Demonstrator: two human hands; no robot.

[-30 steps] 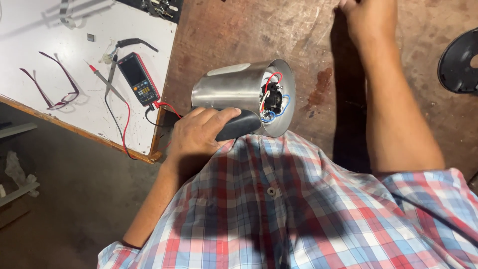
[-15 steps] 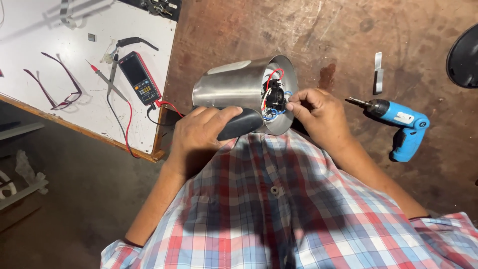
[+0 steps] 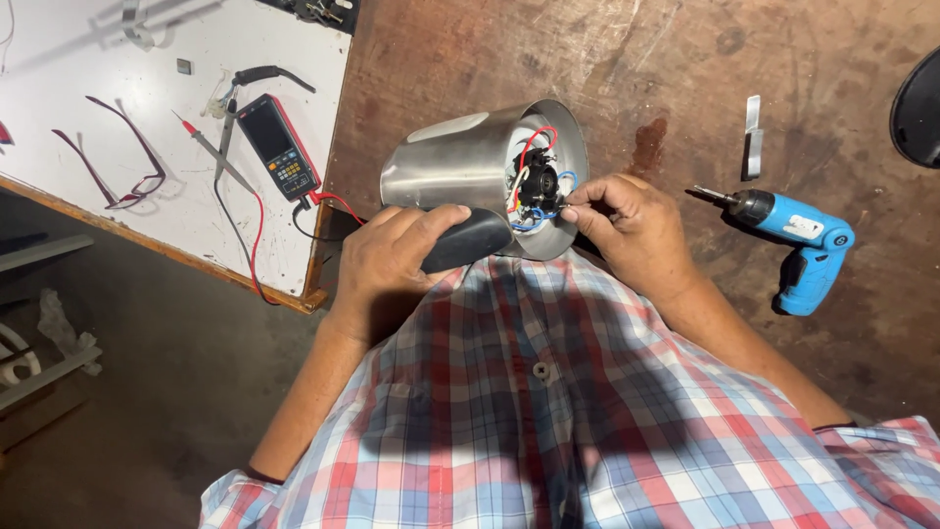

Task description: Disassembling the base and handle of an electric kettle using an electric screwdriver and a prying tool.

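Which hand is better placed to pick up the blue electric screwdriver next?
The right hand, probably. The blue electric screwdriver lies on the brown table just to its right, and only its fingertips touch the wiring in the kettle's open base. The left hand grips the kettle handle, steadying it.

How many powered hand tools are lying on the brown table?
1: a blue cordless screwdriver on the brown table, just beyond the right hand. Others may lie outside the frame.

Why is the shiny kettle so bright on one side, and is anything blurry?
Head view: light glares off the steel kettle and the white board; the left hand and right hand look sharp; the blue screwdriver is crisp too; the floor at lower left sits in dim shadow.
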